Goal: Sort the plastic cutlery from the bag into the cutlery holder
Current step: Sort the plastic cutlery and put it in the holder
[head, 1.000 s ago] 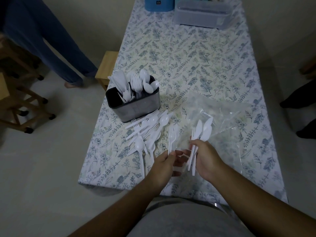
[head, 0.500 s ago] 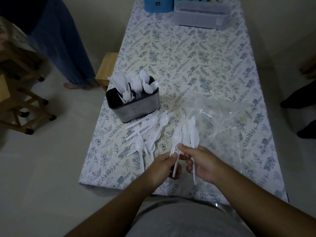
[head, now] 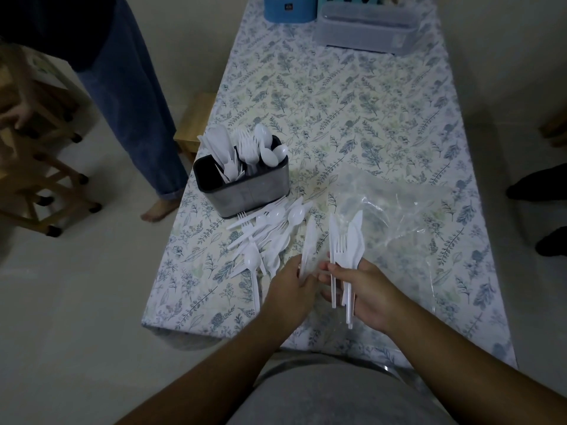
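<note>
My right hand (head: 372, 294) grips a bunch of white plastic knives and a fork (head: 346, 240), fanned upward over the table. Just left of it, my left hand (head: 290, 294) pinches a single white knife (head: 308, 243) by its handle. A loose pile of white spoons and forks (head: 270, 234) lies on the cloth left of my hands. Behind the pile stands the dark metal cutlery holder (head: 245, 188), with knives, forks and spoons upright in separate compartments. The clear plastic bag (head: 399, 216) lies flat to the right, under and behind my right hand.
The table has a floral cloth (head: 337, 102); its near edge is right at my body. A blue container (head: 290, 7) and a clear lidded box (head: 368, 24) stand at the far end. A person in jeans (head: 132, 102) stands left of the table, beside wooden stools (head: 36, 167).
My left hand has drawn one knife away from the bunch. The bunch in my right hand has shifted right and fanned out. The person on the left stepped closer.
</note>
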A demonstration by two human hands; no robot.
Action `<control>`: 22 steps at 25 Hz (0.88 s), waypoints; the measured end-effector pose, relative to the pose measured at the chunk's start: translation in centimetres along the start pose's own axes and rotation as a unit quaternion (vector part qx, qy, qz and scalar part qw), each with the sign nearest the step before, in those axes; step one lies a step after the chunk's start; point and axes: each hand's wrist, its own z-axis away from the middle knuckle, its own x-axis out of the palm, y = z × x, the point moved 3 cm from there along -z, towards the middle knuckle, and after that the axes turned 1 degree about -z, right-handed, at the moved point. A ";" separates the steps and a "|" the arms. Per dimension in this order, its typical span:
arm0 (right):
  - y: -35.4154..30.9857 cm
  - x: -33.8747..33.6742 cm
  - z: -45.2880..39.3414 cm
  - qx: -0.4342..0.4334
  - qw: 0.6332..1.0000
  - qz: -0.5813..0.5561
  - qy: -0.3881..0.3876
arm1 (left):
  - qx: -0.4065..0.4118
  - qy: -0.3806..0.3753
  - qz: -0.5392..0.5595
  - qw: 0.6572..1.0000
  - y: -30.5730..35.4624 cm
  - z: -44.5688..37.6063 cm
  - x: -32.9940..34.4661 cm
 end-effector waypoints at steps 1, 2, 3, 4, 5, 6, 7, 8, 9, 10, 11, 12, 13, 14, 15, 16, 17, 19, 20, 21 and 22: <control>0.0 0.0 0.0 -0.007 1.000 0.004 -0.002 | 0.010 -0.008 0.010 1.000 -0.1 0.0 0.0; 0.1 -0.1 0.1 -0.012 1.000 0.011 -0.004 | 0.029 -0.010 0.011 0.999 -0.1 -0.1 0.0; 0.0 -0.2 0.2 -0.014 1.000 0.020 -0.005 | 0.054 0.002 0.000 0.999 -0.1 0.0 -0.1; 0.0 -0.2 0.3 -0.016 0.999 0.034 -0.008 | 0.076 0.029 -0.022 0.996 0.0 0.1 -0.2; 0.1 -0.3 0.3 -0.017 0.999 0.048 -0.012 | 0.091 0.064 -0.051 0.992 0.2 0.2 -0.4; 0.2 -0.2 0.3 -0.018 0.998 0.065 -0.020 | 0.098 0.094 -0.062 0.989 0.5 0.1 -0.6; 0.2 0.0 0.5 -0.018 0.996 0.084 -0.029 | 0.095 0.105 -0.049 0.989 1.0 0.0 -0.7; 0.3 0.1 0.5 -0.020 0.994 0.103 -0.037 | 0.083 0.104 -0.020 0.991 1.4 -0.3 -0.8; 0.4 0.4 0.6 -0.021 0.991 0.123 -0.043 | 0.058 0.093 0.012 0.994 1.8 -0.6 -0.8; 0.5 0.6 0.7 -0.024 0.989 0.139 -0.049 | 0.031 0.085 0.036 0.995 2.1 -1.0 -0.8; 0.5 0.7 0.8 -0.026 0.986 0.154 -0.050 | 0.016 0.086 0.042 0.995 2.1 -1.3 -0.8; 0.5 0.7 0.8 -0.027 0.984 0.169 -0.049 | 0.012 0.090 0.030 0.995 2.1 -1.5 -0.8; 0.5 0.7 0.8 -0.028 0.981 0.186 -0.048 | 0.019 0.094 0.009 0.995 2.0 -1.5 -0.7; 0.5 0.7 0.7 -0.028 0.977 0.205 -0.047 | 0.026 0.096 -0.012 0.995 1.9 -1.6 -0.7; 0.5 0.6 0.6 -0.025 0.975 0.218 -0.047 | 0.030 0.097 -0.025 0.995 1.8 -1.6 -0.6; 0.6 0.6 0.5 -0.022 0.974 0.219 -0.047 | 0.031 0.098 -0.031 0.994 1.6 -1.8 -0.6; 0.7 0.6 0.4 -0.018 0.976 0.212 -0.046 | 0.032 0.102 -0.030 0.994 1.7 -2.0 -0.7; 0.8 0.8 0.5 -0.009 0.983 0.178 -0.044 | 0.031 0.107 0.026 0.993 1.6 -2.3 -1.0; 0.9 0.8 0.4 -0.003 0.987 0.154 -0.040 | 0.025 0.111 0.072 0.991 1.5 -2.3 -1.3; 1.0 0.6 0.2 0.003 0.991 0.130 -0.028 | 0.012 0.122 0.107 0.987 1.2 -2.4 -1.9; 0.9 0.4 0.0 0.005 0.993 0.114 -0.009 | -0.002 0.140 0.119 0.983 0.9 -2.5 -2.6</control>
